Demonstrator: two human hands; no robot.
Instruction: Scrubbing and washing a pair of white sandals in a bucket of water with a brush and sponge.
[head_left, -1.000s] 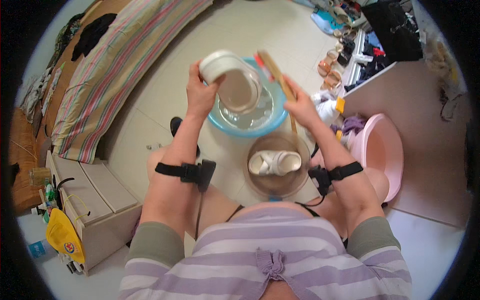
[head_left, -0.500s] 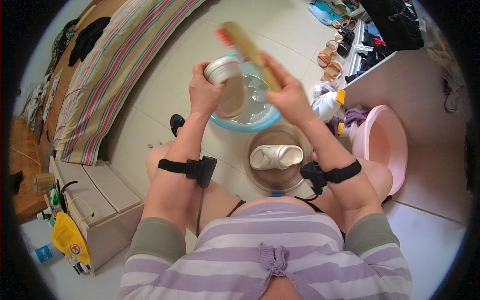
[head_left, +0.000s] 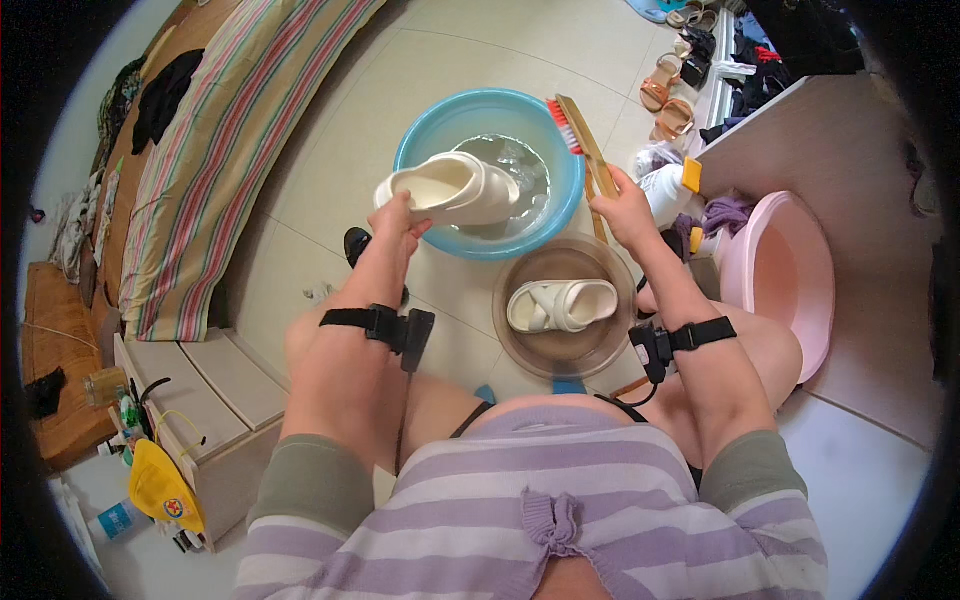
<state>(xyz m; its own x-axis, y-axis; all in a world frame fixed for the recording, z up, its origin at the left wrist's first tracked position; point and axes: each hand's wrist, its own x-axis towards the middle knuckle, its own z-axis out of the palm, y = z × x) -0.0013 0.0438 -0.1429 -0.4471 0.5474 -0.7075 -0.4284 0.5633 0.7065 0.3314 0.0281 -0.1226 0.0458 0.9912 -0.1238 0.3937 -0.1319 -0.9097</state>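
My left hand [head_left: 400, 219] grips the heel of a white sandal [head_left: 450, 187] and holds it on its side over a blue basin [head_left: 425, 125] with soapy water. My right hand [head_left: 625, 205] holds a wooden scrub brush [head_left: 583, 143] with red bristles, raised at the basin's right rim, apart from the sandal. A second white sandal [head_left: 560, 304] lies flat in a clear brown basin [head_left: 520, 340] between my knees.
A pink basin [head_left: 790, 280] sits to the right beside a white detergent bottle [head_left: 668, 188] and a purple cloth [head_left: 727, 213]. Sandals [head_left: 665, 105] line the far right wall. A striped mattress [head_left: 215, 150] runs along the left. A low cabinet [head_left: 200, 400] stands at lower left.
My left hand has lowered the sandal toward the blue basin and turned it on its side. My right hand has swung the brush away from the sandal to the right.
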